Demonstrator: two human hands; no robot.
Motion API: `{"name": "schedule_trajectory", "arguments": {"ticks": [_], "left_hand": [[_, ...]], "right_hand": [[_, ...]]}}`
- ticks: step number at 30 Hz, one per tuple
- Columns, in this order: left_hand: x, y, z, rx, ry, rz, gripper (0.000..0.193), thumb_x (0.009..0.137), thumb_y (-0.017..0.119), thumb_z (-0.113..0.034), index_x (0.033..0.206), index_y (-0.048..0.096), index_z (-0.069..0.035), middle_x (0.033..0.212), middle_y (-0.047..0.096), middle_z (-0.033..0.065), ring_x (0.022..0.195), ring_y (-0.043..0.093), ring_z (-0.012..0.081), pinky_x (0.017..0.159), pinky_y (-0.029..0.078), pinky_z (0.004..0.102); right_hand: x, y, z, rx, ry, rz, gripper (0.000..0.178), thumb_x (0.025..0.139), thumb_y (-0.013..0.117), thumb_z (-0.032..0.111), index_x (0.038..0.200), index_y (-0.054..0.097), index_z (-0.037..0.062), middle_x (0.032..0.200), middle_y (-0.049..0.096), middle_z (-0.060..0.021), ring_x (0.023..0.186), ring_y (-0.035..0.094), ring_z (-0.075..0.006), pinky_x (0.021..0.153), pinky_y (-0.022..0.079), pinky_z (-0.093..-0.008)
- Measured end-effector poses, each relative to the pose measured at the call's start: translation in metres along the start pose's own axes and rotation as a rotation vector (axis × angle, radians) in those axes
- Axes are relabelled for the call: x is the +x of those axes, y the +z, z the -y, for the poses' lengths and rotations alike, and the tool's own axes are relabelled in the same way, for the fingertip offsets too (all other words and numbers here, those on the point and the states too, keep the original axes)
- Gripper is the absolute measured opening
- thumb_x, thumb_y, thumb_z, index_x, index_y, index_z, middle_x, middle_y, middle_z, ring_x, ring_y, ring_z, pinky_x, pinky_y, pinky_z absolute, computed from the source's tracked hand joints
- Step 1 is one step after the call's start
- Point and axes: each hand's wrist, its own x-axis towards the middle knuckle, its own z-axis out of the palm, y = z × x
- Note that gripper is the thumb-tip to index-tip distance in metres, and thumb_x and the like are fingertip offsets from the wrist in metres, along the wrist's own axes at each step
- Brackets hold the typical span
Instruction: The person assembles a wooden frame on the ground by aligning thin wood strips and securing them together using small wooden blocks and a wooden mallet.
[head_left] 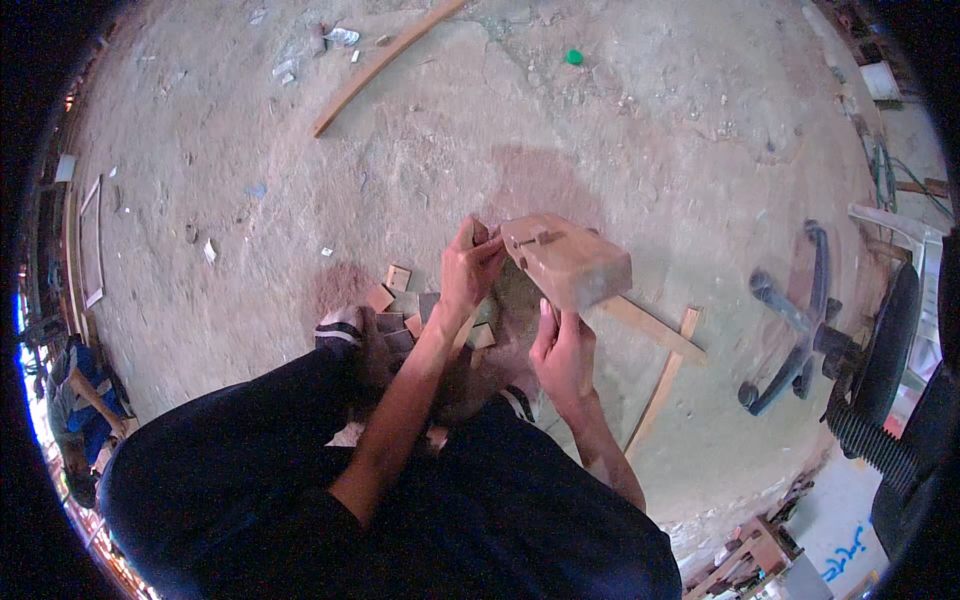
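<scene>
A wooden block point(582, 265) with dark holes and a small peg-like piece on its face is in front of me. At its left end, my left hand point(468, 268) is closed in a pinch; whatever is between the fingertips is too small to make out. My right hand point(565, 355) is closed just below the block's near edge, thumb up. What its curled fingers hold, if anything, is hidden. Several small square pieces, wooden point(398, 278) and grey, lie on the ground by my feet, partly behind my left forearm.
Two wooden strips point(655, 333) cross to the right of the block. A longer strip point(385, 70) lies farther off, near a green cap point(573, 57). Reddish dust point(340, 288) covers ground patches. A chair base point(800, 320) is at the right; another person point(85, 405) is far left.
</scene>
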Motion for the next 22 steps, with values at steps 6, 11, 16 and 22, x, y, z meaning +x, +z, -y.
{"name": "schedule_trajectory", "arguments": {"ticks": [6, 11, 16, 22], "left_hand": [[-0.002, 0.002, 0.0, -0.001, 0.045, -0.013, 0.021, 0.075, 0.08, -0.001, 0.096, 0.08, -0.005, 0.083, 0.055, 0.0102, 0.069, 0.061, 0.0281, 0.06, 0.05, 0.0394], [-0.005, 0.006, 0.0, -0.031, -0.035, 0.01, 0.023, 0.072, 0.079, -0.001, 0.094, 0.08, -0.006, 0.083, 0.055, 0.0096, 0.07, 0.062, 0.0282, 0.061, 0.051, 0.0396], [-0.006, 0.01, 0.011, -0.32, -0.205, 0.001, 0.025, 0.07, 0.079, 0.0, 0.095, 0.08, -0.007, 0.083, 0.055, 0.0093, 0.071, 0.062, 0.0279, 0.062, 0.051, 0.0396], [-0.002, 0.006, 0.004, -0.031, 0.042, -0.011, 0.023, 0.074, 0.079, -0.001, 0.096, 0.08, -0.006, 0.085, 0.058, 0.0098, 0.074, 0.063, 0.0279, 0.065, 0.053, 0.0399]], "right_hand": [[0.0, 0.001, 0.003, -0.077, -0.001, 0.046, 0.02, 0.1, 0.058, 0.005, 0.119, 0.057, -0.0032, 0.09, 0.069, -0.0289, 0.082, 0.069, -0.0481, 0.063, 0.055, -0.0503], [-0.005, 0.001, -0.001, -0.056, -0.044, 0.017, 0.019, 0.1, 0.059, 0.006, 0.117, 0.058, -0.003, 0.088, 0.068, -0.0285, 0.081, 0.069, -0.0477, 0.064, 0.055, -0.0508], [0.002, 0.003, 0.006, -0.042, 0.007, 0.011, 0.017, 0.1, 0.058, 0.006, 0.114, 0.059, -0.0039, 0.09, 0.068, -0.0287, 0.082, 0.069, -0.0474, 0.065, 0.055, -0.0497], [-0.02, 0.018, -0.037, -0.178, -0.129, 0.089, 0.033, 0.097, 0.068, 0.015, 0.125, 0.056, 0.003, 0.094, 0.07, -0.0279, 0.084, 0.069, -0.0484, 0.066, 0.055, -0.0505]]}}
